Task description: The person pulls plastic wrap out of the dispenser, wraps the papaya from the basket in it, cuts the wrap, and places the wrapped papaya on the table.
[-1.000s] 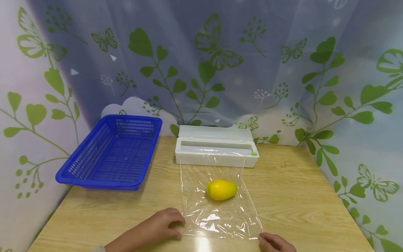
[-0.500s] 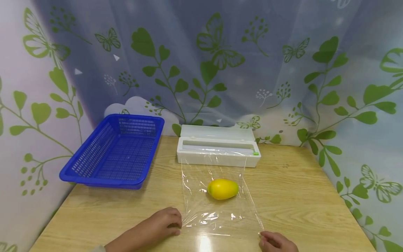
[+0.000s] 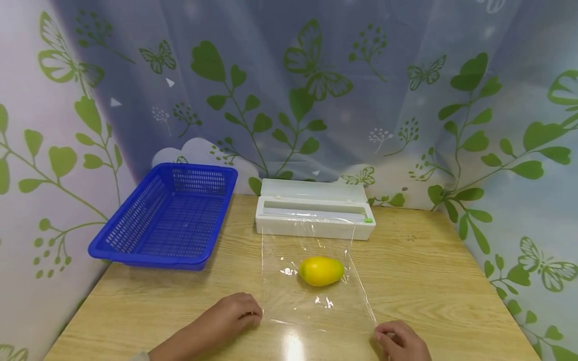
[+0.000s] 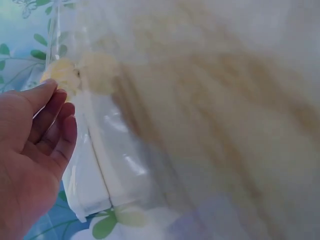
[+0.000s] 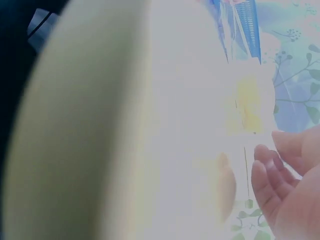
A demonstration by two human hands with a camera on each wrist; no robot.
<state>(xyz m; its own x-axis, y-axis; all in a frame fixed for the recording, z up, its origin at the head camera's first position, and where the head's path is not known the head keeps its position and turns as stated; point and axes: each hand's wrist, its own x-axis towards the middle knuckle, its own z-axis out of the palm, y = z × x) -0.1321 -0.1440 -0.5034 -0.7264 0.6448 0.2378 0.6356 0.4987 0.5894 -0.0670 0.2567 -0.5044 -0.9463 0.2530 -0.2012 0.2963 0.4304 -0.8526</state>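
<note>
A sheet of clear cling film (image 3: 311,311) stretches from a white cling film box (image 3: 316,228) toward the front of the table. My left hand (image 3: 237,313) pinches its near left corner, and in the left wrist view the thumb of this hand (image 4: 35,135) meets the forefinger. At the near right corner my right hand (image 3: 402,341) pinches the film between thumb and fingers. A yellow mango (image 3: 321,271) with a greenish tip lies within the sheet's outline; whether film covers it I cannot tell. The right wrist view of that hand (image 5: 287,182) is washed out.
A blue plastic basket (image 3: 180,225) stands at the back left of the wooden table (image 3: 420,281). The box lid (image 3: 313,190) is raised, and a green slider (image 3: 368,220) sits at its right end. A patterned curtain (image 3: 343,115) hangs behind.
The film's front edge has moved slightly away from me. Both hands have shifted a little forward, and the left fingers have drawn together. The mango and box stay put on the table.
</note>
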